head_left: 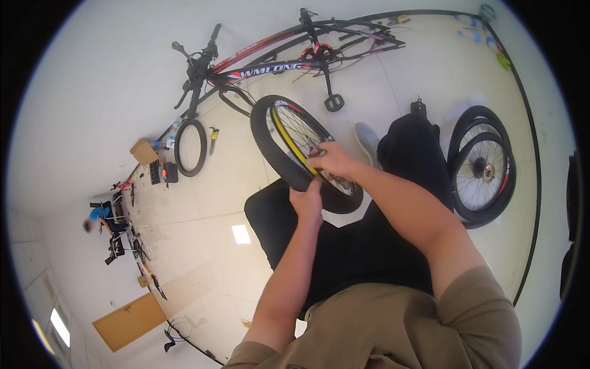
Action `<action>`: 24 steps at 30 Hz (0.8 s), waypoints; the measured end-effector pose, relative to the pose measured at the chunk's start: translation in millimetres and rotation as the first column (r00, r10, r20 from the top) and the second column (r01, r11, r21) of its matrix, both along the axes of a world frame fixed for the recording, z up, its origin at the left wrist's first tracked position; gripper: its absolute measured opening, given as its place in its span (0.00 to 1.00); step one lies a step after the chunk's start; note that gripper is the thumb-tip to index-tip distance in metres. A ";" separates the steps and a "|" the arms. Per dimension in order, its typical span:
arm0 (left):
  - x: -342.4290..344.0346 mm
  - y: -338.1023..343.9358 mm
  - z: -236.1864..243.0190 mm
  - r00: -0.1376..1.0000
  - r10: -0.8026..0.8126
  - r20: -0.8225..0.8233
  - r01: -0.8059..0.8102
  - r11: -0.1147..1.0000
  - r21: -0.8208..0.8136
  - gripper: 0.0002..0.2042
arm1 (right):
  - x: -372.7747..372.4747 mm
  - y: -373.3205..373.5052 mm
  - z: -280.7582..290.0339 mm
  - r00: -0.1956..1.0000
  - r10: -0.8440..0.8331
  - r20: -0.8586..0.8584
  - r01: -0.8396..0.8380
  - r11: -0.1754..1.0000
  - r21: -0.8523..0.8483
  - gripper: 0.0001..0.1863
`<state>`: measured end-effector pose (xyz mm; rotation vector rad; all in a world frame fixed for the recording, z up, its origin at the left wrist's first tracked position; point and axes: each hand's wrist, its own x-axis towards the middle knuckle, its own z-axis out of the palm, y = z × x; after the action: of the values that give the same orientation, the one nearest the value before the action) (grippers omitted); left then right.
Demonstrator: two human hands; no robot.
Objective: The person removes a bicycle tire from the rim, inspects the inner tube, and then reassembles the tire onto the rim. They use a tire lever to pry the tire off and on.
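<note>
A bicycle wheel (301, 126) with a black tire (265, 138) stands tilted between my knees. The tire sits off the rim on the side facing me, so a yellow band (289, 140) along the rim shows. My left hand (307, 200) is closed round the lower left part of the tire, thumb near the yellow band. At the rim and spokes, my right hand (335, 161) has its fingers curled together beside the band. A small greyish piece shows at those fingers; its kind cannot be made out.
A wheelless bicycle frame (270, 67) leans along the wall ahead, its pedal (334, 103) sticking out. Another wheel (482, 166) with a tire lies at my right. A loose tire (190, 147), yellow-handled tool (213, 140) and cardboard box (144, 152) are at left. A person (98, 215) sits farther off.
</note>
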<state>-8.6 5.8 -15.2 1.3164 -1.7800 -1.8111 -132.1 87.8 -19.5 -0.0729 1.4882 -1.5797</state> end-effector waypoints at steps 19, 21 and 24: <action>-0.9 -47.4 -1.6 0.999 -0.003 -0.038 0.008 0.990 0.139 0.17 | 11.4 1.8 -9.4 0.944 0.305 -0.126 -0.286 0.946 0.150 0.14; -1.7 -45.5 -1.2 0.998 -0.001 -0.057 0.009 0.992 0.126 0.16 | 10.8 3.1 -10.6 0.939 0.320 -0.124 -0.303 0.943 0.137 0.16; -1.8 -45.0 -3.5 0.996 0.025 -0.088 -0.016 0.994 0.105 0.15 | 10.9 4.7 -8.7 0.940 0.326 -0.103 -0.310 0.940 0.142 0.17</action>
<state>-10.4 -39.2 -18.7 1.2642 -1.6404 -1.9437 -121.2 92.5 -28.2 -0.3317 1.5788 -1.2379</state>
